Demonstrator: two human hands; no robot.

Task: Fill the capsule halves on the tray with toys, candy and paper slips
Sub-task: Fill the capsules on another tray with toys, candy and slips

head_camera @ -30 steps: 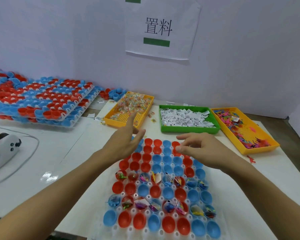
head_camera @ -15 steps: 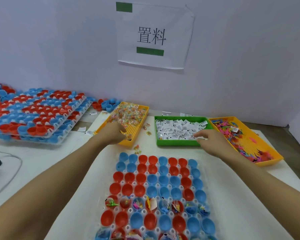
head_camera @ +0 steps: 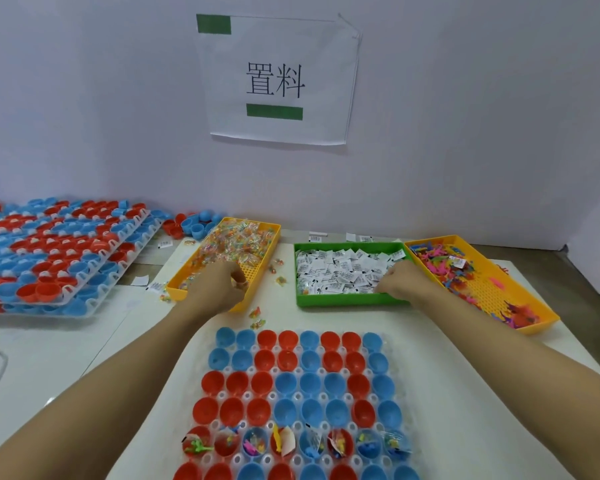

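At my far left, stacked clear trays of red and blue capsule halves (head_camera: 59,258) lie on the white table (head_camera: 66,344). My left hand (head_camera: 215,289) reaches into the yellow plastic basket of wrapped candy (head_camera: 243,240), fingers curled down among the sweets; whether they hold one I cannot tell. My right hand (head_camera: 400,284) lies in the green plastic bin of white paper slips (head_camera: 340,271), fingertips curled onto the slips, though a real pinch is hidden. Further right sits the yellow basket of small coloured plastic toys (head_camera: 478,278). Before me lies the clear tray of red and blue capsule halves (head_camera: 302,386): its four far rows bare, the next row filled.
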